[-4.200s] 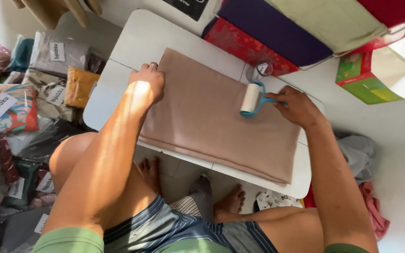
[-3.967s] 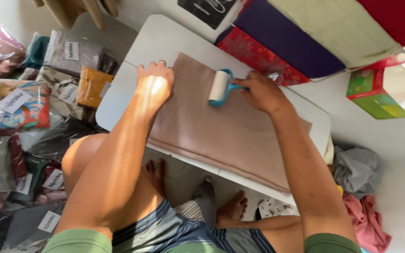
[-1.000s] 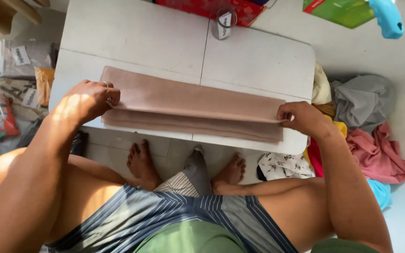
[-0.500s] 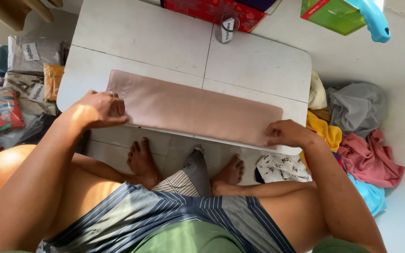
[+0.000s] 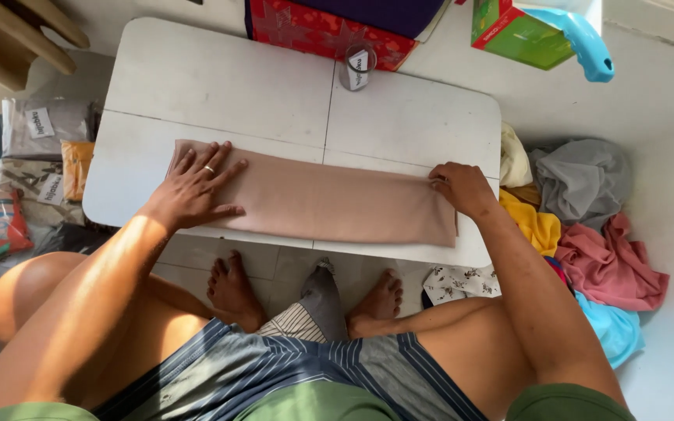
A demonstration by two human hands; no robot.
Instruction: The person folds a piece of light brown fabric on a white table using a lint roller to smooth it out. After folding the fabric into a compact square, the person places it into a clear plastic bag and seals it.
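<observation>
A long folded strip of tan cloth [image 5: 329,201] lies along the near edge of a low white table [image 5: 220,86]. My left hand [image 5: 193,189] rests flat on the cloth's left end, fingers spread, a ring on one finger. My right hand [image 5: 462,187] presses on the cloth's right end, fingers curled against the upper corner. Neither hand lifts the cloth.
A small clear tape dispenser [image 5: 357,66] stands at the table's far edge by a red box [image 5: 313,31]. A blue lint-roller handle [image 5: 583,43] lies by a green box [image 5: 516,31]. Loose clothes [image 5: 587,226] are piled right; packaged garments [image 5: 33,164] left. My feet [image 5: 235,288] show under the table.
The cloth has been folded into a narrower strip and laid flat. My left hand has gone from gripping its edge to lying flat on it; my right hand stays at the right end.
</observation>
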